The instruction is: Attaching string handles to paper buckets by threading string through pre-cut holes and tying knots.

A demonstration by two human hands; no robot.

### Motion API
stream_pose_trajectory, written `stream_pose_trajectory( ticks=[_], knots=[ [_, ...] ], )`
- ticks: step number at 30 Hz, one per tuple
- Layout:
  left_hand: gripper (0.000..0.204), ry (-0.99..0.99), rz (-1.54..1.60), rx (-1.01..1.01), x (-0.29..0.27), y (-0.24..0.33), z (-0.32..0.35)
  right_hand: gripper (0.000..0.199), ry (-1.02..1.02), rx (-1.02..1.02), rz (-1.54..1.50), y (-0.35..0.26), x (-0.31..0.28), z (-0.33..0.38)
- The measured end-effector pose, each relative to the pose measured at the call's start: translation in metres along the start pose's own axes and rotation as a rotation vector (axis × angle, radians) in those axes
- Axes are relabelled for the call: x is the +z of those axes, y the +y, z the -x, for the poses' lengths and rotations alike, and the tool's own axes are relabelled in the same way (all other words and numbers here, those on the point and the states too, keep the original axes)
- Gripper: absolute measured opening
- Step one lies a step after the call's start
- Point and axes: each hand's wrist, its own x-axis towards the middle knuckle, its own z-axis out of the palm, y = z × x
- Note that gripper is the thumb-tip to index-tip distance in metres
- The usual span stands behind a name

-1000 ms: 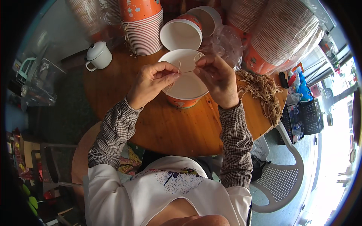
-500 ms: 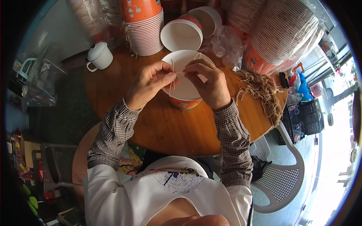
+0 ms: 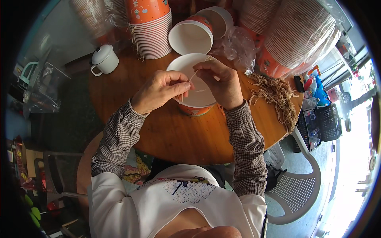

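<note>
A thin pale string (image 3: 193, 75) runs between my two hands, above the open mouth of an orange paper bucket with a white inside (image 3: 195, 110). My left hand (image 3: 162, 90) pinches one part of the string between thumb and fingers. Slightly higher, my right hand (image 3: 223, 82) grips another part at its fingertips. A bit of string shows at the bucket's far rim, beside the right fingers; how it is fastened there cannot be made out. The bucket stands upright on the wooden table (image 3: 170, 139).
Stacked orange buckets (image 3: 151, 37) stand at the back, more in plastic wrap (image 3: 297, 35) at the right. Two tipped buckets (image 3: 191, 37) lie behind mine. A heap of string (image 3: 276, 97) hangs over the right edge. A white lidded mug (image 3: 104, 59) sits at left.
The string has gone from hanging beside my left fingers to stretching up between both hands. My right hand has turned and risen slightly; my left has shifted a little right.
</note>
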Motion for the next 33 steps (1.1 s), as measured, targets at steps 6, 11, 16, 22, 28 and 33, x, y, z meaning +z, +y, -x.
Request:
stream_pose_trajectory(
  ticks=[6,11,16,22,28,33],
  knots=[
    [0.022,0.144,0.123,0.069,0.001,-0.004,0.000,0.019,-0.026,0.225,-0.504,-0.005,-0.012,0.009],
    [0.021,0.174,0.137,0.068,0.004,-0.003,0.001,0.017,-0.130,0.098,-0.176,-0.008,-0.011,0.014],
    [0.022,0.154,0.100,0.059,0.004,-0.001,0.001,0.016,-0.136,0.094,-0.138,-0.002,-0.011,0.015],
    [0.025,0.037,0.113,-0.010,0.003,0.000,0.005,0.013,-0.080,0.203,-0.385,-0.004,-0.006,0.010],
    [0.028,0.044,0.260,0.097,0.002,-0.007,0.003,0.009,-0.097,0.259,-0.312,-0.003,-0.015,0.012],
    [0.023,0.202,0.225,0.112,0.007,-0.010,0.002,0.008,-0.170,0.075,-0.007,-0.018,-0.020,0.015]
  ],
)
